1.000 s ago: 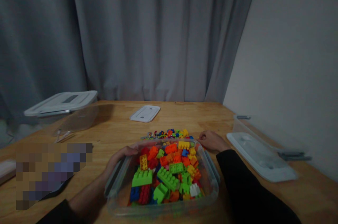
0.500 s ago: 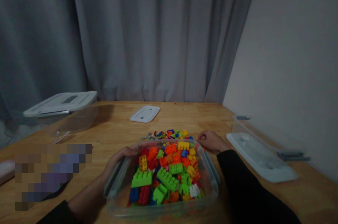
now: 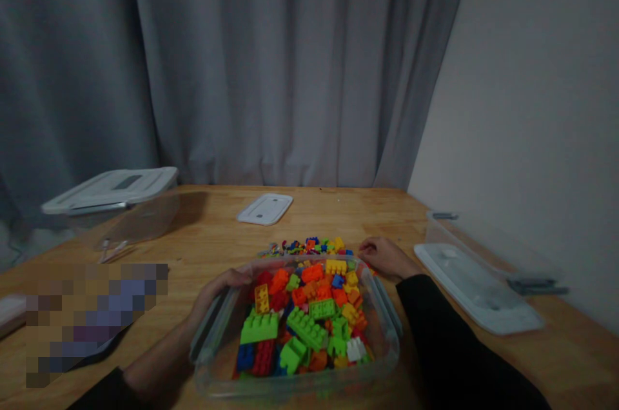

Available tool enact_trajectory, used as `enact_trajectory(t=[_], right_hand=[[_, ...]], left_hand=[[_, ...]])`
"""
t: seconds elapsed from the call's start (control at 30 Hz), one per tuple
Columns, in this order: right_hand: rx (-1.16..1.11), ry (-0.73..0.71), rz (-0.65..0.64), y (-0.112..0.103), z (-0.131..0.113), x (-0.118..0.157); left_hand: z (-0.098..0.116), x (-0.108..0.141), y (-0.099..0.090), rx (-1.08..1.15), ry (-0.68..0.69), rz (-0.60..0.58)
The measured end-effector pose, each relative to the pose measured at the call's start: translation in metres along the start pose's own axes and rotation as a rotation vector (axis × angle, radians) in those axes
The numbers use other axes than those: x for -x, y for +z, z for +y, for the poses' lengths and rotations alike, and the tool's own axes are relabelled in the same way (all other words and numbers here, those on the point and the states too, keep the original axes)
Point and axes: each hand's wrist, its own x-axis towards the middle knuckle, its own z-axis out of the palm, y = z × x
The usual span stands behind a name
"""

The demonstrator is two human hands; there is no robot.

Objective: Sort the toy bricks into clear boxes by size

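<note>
A clear plastic box (image 3: 297,387) stands in front of me, filled with large toy building bricks (image 3: 307,326) in green, orange, red, yellow, blue and white. My left hand (image 3: 220,287) is closed on its left rim, thumb on the far corner. Behind the box a heap of smaller toy bricks (image 3: 313,244) lies on the table, its near part hidden by the box. At the right end of that heap, my right hand (image 3: 387,257) rests low with fingers curled together. Whatever is under those fingertips is too small or too hidden to name.
A lidded clear box (image 3: 138,204) stands at the left back. A white lid (image 3: 265,209) lies flat farther off. On the right, another clear box (image 3: 469,252) and a white lid (image 3: 476,291) overlap in view. A pixelated flat object (image 3: 97,326) lies at left.
My right hand has shifted slightly left, along the edge of the small brick heap. The left hand and the box of bricks stay in place.
</note>
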Motion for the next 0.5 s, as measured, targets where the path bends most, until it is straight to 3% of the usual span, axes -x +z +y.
enact_trajectory(t=[0.2, 0.5], right_hand=[[0.008, -0.015, 0.001, 0.0032, 0.0061, -0.0025], [0.025, -0.015, 0.035, 0.0025, 0.0057, -0.0026]], left_hand=[[-0.0019, 0.0007, -0.0067, 0.026, -0.019, 0.084], [-0.0033, 0.0044, -0.0078, 0.059, -0.037, 0.092]])
